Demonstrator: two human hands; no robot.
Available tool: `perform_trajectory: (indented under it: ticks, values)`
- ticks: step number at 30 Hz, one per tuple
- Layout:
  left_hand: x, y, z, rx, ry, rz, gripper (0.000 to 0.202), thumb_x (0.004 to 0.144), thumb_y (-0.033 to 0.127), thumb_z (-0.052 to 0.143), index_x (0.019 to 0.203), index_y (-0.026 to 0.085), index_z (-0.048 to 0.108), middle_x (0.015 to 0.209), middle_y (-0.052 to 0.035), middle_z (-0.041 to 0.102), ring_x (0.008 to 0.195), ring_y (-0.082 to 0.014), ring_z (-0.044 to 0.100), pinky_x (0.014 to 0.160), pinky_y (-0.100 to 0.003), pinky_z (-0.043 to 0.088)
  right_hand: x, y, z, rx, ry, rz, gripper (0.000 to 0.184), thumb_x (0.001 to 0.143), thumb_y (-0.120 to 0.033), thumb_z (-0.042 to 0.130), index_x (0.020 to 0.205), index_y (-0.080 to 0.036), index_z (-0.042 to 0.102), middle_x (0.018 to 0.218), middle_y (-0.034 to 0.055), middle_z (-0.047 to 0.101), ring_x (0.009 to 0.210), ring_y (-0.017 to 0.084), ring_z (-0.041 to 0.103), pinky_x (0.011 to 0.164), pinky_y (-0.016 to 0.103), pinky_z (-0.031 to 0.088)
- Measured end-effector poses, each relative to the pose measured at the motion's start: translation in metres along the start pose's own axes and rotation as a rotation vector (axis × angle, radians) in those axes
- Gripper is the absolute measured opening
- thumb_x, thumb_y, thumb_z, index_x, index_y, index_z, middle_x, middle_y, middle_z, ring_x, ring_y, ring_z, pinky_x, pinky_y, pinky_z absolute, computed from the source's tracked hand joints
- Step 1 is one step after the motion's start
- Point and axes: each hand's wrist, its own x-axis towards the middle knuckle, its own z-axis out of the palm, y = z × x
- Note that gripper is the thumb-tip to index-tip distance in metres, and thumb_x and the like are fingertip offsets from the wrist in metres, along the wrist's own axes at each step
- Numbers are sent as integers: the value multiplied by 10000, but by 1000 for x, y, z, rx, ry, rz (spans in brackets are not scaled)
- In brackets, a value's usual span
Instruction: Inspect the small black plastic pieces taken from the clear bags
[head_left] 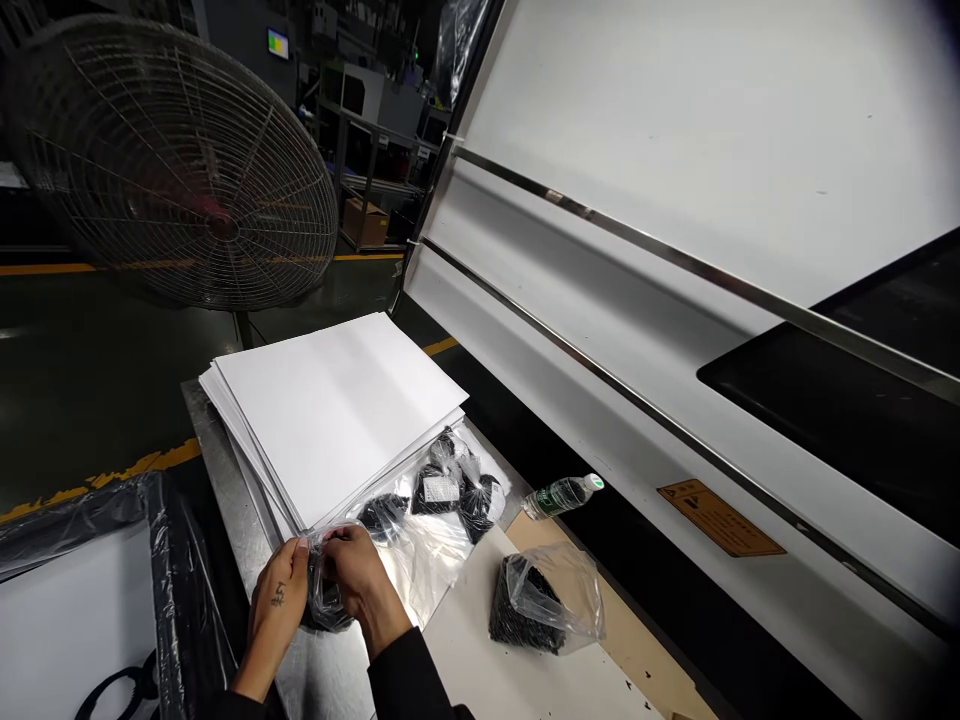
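Observation:
My left hand (pixel 279 592), with writing on its back, grips the rim of a clear plastic bag (pixel 327 606) at the table's near side. Dark contents show through the lower part of this bag. My right hand (pixel 358 572) is curled at the bag's mouth, its fingertips partly hidden by the film and the hand itself. Just beyond lie knotted clear bags of small black parts, one with a white label (pixel 440 489). To the right, an open clear bag (pixel 529 603) filled with black pieces lies on a pale board.
A stack of white sheets (pixel 341 410) covers the metal table's far part. A water bottle (pixel 561 495) lies near the white machine (pixel 525 345). A large fan (pixel 217 225) stands behind. At lower left is a container lined with black plastic (pixel 176 560).

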Motion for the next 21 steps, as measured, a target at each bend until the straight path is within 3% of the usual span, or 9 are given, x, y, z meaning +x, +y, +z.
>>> perform_trajectory:
  ticks: [7,12,14,16,18,19,21]
  values:
    - [0,-2,4,-18,17,27,312,937,401,406,785,171,551,684,26,537,620,-140,528,625,-312,434,-14,-6,-10,220,-20,-5,322,917,-425,505,757,-149,550,548,-72,458,400,64,372,407,197,332]
    - [6,-9,-1,-78,38,12,302,922,400,413,814,175,582,641,23,546,596,-158,537,641,-338,445,-47,-27,-37,352,-74,-87,313,799,-466,625,736,-170,545,562,-57,454,453,84,356,409,207,265]
    - [-6,-8,-7,-126,84,4,294,886,403,437,956,168,599,791,-43,612,718,-214,590,722,-391,468,-71,-32,-50,417,-90,-92,327,809,-496,599,772,-177,536,559,-67,416,446,80,305,406,208,230]
    - [-32,-1,-9,-168,183,23,411,850,431,445,1154,172,539,1116,-124,581,972,-282,578,879,-436,446,-99,-28,-60,491,-84,-83,332,844,-518,543,798,-191,501,552,-80,358,447,78,252,411,208,196]
    - [-69,10,-2,-277,218,37,468,855,479,400,1239,226,488,1336,-93,472,1182,-282,484,1030,-415,361,-127,-16,-63,564,-21,-95,335,866,-528,509,789,-205,463,542,-86,329,454,83,240,423,212,191]
    - [-89,16,7,-382,186,3,463,864,494,364,1228,242,497,1336,-73,494,1196,-267,490,1047,-404,356,-140,-7,-62,583,43,-115,338,873,-530,499,774,-209,458,536,-83,338,458,89,261,433,215,212]
    - [-123,27,31,-904,-241,-284,450,854,473,364,1184,233,556,1290,-79,572,1255,-270,464,1105,-426,289,-162,15,-59,561,233,-185,337,876,-519,499,743,-210,493,551,-50,425,507,118,378,496,237,318]
